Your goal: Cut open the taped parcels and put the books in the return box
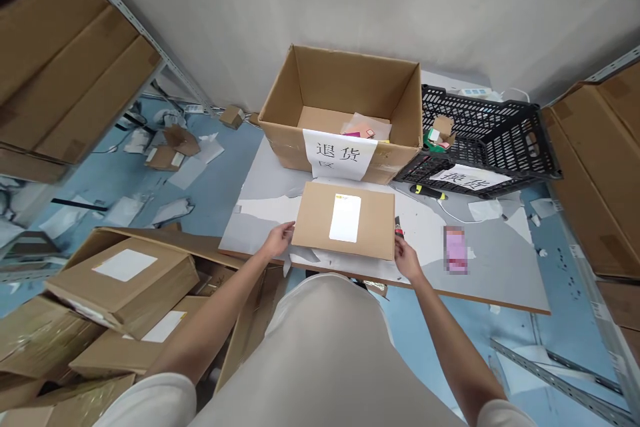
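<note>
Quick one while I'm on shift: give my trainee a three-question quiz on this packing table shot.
1. True or false: both hands touch the flat parcel.
2. What stands right of the open carton behind the parcel? A) black crate B) blue bucket C) metal bin
3. Fill in: the white label sits on the parcel's ____ face.

Key:
1. True: the left hand is at its left edge, the right hand at its right edge, with a small red-tipped tool by the fingers.
2. A, the black crate.
3. Top.
</note>
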`<action>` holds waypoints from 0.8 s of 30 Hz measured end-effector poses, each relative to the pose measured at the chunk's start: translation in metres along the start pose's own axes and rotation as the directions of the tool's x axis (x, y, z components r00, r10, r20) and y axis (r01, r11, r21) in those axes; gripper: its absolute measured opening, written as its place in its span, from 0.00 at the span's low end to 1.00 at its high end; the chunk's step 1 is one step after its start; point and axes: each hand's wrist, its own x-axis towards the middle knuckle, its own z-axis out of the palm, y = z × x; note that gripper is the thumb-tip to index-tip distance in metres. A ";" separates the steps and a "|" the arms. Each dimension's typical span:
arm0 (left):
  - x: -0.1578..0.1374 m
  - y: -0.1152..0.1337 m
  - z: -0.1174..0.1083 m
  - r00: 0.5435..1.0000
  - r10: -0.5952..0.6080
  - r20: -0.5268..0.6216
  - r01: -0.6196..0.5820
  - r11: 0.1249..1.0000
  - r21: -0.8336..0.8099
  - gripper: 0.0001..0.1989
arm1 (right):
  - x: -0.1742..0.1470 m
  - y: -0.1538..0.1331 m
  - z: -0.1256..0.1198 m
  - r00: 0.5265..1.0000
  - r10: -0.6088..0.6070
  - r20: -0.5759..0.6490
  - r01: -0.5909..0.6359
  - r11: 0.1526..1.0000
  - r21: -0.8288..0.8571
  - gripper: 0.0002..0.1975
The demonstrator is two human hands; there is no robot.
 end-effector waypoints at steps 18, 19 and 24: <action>-0.020 0.053 -0.002 0.969 0.243 -0.040 -0.206 0.890 0.407 0.21 | 0.000 -0.049 -0.002 0.994 -0.110 -0.005 0.104 0.954 -0.282 0.24; -0.018 0.063 -0.004 0.964 0.258 -0.064 -0.204 0.871 0.446 0.21 | 0.004 -0.059 -0.006 0.995 -0.097 -0.012 0.086 0.931 -0.355 0.25; -0.004 0.091 -0.004 0.965 0.170 -0.199 -0.038 0.844 0.535 0.26 | 0.018 -0.089 -0.010 0.995 0.087 -0.057 -0.104 0.807 -0.582 0.30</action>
